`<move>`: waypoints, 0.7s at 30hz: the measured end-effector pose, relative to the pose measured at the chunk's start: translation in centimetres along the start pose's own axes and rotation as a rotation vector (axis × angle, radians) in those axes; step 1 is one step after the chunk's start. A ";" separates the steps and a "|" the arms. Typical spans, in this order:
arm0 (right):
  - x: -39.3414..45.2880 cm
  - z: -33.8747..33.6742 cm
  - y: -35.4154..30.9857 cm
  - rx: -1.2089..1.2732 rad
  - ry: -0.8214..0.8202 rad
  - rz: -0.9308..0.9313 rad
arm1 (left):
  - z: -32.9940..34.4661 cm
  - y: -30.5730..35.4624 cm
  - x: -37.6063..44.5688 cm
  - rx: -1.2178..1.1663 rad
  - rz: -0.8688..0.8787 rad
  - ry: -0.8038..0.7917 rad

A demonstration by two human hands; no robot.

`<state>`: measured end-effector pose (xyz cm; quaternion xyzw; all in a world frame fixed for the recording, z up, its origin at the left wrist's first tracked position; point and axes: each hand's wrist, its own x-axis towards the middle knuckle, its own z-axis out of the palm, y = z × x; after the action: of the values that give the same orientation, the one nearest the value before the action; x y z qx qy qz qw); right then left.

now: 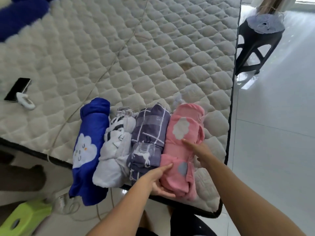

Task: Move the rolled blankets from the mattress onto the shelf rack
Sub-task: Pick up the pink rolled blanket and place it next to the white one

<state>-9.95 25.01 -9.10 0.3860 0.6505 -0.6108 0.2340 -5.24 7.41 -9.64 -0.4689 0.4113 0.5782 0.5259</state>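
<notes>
Several rolled blankets lie side by side at the near corner of the quilted mattress (136,57): a blue one with a cloud face (90,143), a white one with black marks (115,150), a grey checked one (148,138) and a pink one with a white cloud (184,133). My left hand (160,181) grips the near end of the pink roll, thumb on top and fingers beneath. On the roll's right side rests my right hand (199,150), fingers spread against the cloth. No shelf rack is in view.
A phone (17,89) with a white charger and cable lies at the mattress's left. A dark stool (255,43) stands on the tiled floor to the right. A green stool (23,217) is at bottom left, and a blue-and-white fluffy item (22,16) at top left.
</notes>
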 end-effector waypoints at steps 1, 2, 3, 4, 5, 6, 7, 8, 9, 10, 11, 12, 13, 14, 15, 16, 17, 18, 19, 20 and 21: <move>0.2 0.1 -0.1 -0.007 -0.024 0.039 | 0.0 0.1 0.2 0.012 -0.019 0.002; 0.6 0.2 0.0 -0.009 -0.042 0.073 | -0.1 0.2 0.4 0.025 -0.035 0.002; 0.8 0.3 0.1 -0.001 -0.061 0.112 | -0.1 0.3 0.6 0.036 -0.041 0.010; 1.4 0.4 0.2 0.013 -0.059 0.136 | -0.2 0.4 0.8 0.047 -0.040 0.025; 1.6 0.4 0.3 0.034 -0.055 0.159 | -0.1 0.4 0.9 0.058 -0.038 0.036; 1.9 0.5 0.4 0.062 -0.053 0.169 | 0.0 0.4 1.0 0.074 -0.039 0.043; 2.1 0.4 0.4 0.086 -0.053 0.182 | 0.1 0.4 1.0 0.093 -0.038 0.046; 2.2 0.4 0.5 0.112 -0.058 0.192 | 0.2 0.4 0.8 0.113 -0.033 0.050; 2.1 0.4 0.4 0.141 -0.059 0.201 | 0.2 0.5 0.7 0.133 -0.022 0.055; 2.0 0.3 0.3 0.175 -0.053 0.190 | 0.4 0.5 0.4 0.153 -0.008 0.057; 1.7 0.2 0.1 0.210 -0.045 0.183 | 0.7 0.6 -0.1 0.172 0.010 0.055; 1.6 0.1 0.0 0.241 -0.028 0.160 | 1.1 0.6 -0.6 0.193 0.034 0.053; 1.3 0.0 -0.2 0.268 -0.020 0.144 | 1.5 0.5 -1.1 0.220 0.065 0.051; 1.0 -0.2 -0.5 0.297 -0.014 0.126 | 1.9 0.5 -1.7 0.255 0.102 0.052; 0.3 -0.4 -1.0 0.326 -0.006 0.093 | 2.3 0.5 -2.4 0.292 0.141 0.052; -0.4 -0.5 -1.5 0.346 0.012 0.054 | 2.6 0.5 -3.3 0.326 0.179 0.052; -1.3 -0.6 -2.1 0.365 0.047 0.016 | 2.9 0.3 -4.2 0.355 0.221 0.049; -2.2 -0.7 -2.6 0.375 0.076 -0.023 | 3.1 0.1 -5.2 0.369 0.263 0.046; -3.3 -0.7 -3.2 0.389 0.104 -0.056 | 3.1 -0.1 -6.2 0.369 0.306 0.043; -4.4 -0.7 -3.8 0.398 0.120 -0.103 | 2.9 -0.5 -7.3 0.361 0.348 0.044; -5.3 -0.4 -4.2 0.407 0.120 -0.142 | 2.6 -0.9 -8.5 0.352 0.387 0.049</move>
<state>-10.00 24.44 -2.35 0.4140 0.5523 -0.7203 0.0686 -4.59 8.17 -0.74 -0.2968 0.6002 0.5762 0.4686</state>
